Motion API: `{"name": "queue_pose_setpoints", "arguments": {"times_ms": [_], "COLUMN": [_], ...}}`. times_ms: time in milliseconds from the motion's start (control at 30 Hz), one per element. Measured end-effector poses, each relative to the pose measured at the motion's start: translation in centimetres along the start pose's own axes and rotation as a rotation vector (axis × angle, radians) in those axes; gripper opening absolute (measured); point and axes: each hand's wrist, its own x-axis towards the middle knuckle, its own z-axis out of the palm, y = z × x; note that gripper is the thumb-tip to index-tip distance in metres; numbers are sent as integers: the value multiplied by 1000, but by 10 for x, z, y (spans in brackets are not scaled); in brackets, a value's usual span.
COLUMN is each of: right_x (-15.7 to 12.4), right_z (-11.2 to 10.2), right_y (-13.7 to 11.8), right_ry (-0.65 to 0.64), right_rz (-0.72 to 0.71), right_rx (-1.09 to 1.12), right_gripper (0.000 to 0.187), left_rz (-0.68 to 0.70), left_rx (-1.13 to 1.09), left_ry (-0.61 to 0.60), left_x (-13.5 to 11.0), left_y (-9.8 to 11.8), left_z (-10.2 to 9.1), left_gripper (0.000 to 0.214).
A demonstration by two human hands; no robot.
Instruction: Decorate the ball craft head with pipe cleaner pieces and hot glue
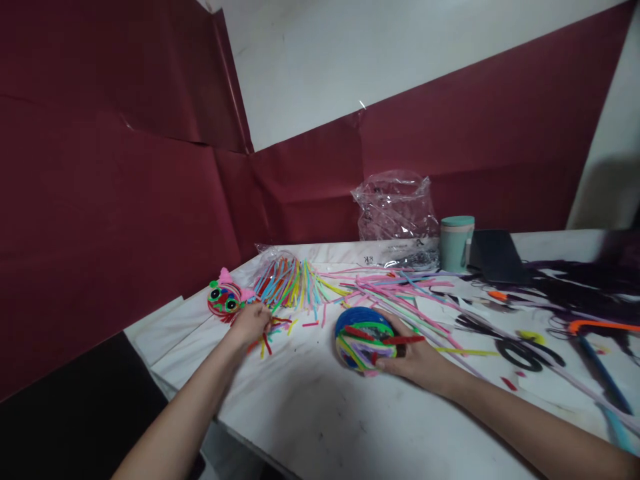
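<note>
A round ball covered in pipe cleaners (361, 321), blue at the top with green, lilac and red strips, is gripped at its right side by my right hand (400, 347). A red pipe cleaner (404, 340) sticks out to the right over that hand. My left hand (254, 323) is at the table with its fingers drawn together, among short cut pipe cleaner pieces (267, 344) in red, yellow and green. What its fingertips hold is too small to make out. Just behind it sits a red decorated ball (223, 300) with googly eyes and pink ears.
A bundle of multicoloured pipe cleaners (295, 283) spills from a clear bag. Loose pink ones (395, 293) spread right of it. Scissors (520, 353) with black handles lie at right. A clear plastic bag (397, 207), a mint cup (457, 243) and a dark panel (500, 257) stand behind.
</note>
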Motion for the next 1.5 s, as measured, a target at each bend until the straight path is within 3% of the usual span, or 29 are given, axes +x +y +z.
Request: {"name": "queue_pose_setpoints", "arguments": {"times_ms": [100,167,233,300,400,467,533,600,633,733,800,867,967,1033,1167,1233,1333,1400,1500], "right_x": [-1,-3,-3,-1,4,5,2,-5,-8,-12,-9,-5,-1,-2,-5,-4,-1,-1,-5], "right_z": [3,4,1,-11,-44,-67,-76,-66,-54,-11,12,23,24,20,2,-11,-27,-31,-33], "right_y": [0,-1,0,1,-5,-25,-59,-102,-121,-157,-155,-138,-110,-101,-101,-97,-83,-74,-67], "right_ry": [24,23,-36,-145,-250,-262,-353,-433,-406,-96,-30,-22,39,50,65,120,182,173,132], "right_rz": [1,-1,20,48,112,195,231,156,58,-343,-414,-390,-364,-356,-309,-243,-110,-59,-74], "right_rx": [-14,-39,-87,-147,-247,-319,-351,-339,-357,-584,-792,-933,-986,-929,-938,-951,-835,-769,-819], "right_gripper": [84,84,87,96,100,78,48,33,29,23,33,42,24,24,29,29,25,24,22], "left_rz": [74,209,281,334,350,330,320,334,347,400,471,540,577,570,518,533,608,690,775], "left_rx": [-71,-228,-267,-272,-278,-291,-313,-344,-365,-463,-539,-586,-630,-664,-708,-557,-362,-336,-409], "left_ry": [25,175,267,257,175,121,75,37,14,-25,8,1,-110,-159,-110,-238,-417,-485,-532], "left_x": [-43,-64,-76,-78,-67,-56,-47,-43,-43,-51,-60,-68,-73,-68,-45,-34,-30,-34,-40], "left_y": [13,28,43,55,64,67,70,77,82,102,115,125,128,120,84,62,43,44,62], "left_z": [-32,-51,-64,-68,-58,-44,-28,-13,-7,7,12,13,13,12,15,22,42,57,74], "left_gripper": [25,23,21,20,21,23,25,26,26,25,23,21,19,23,26,39,86,107,107]}}
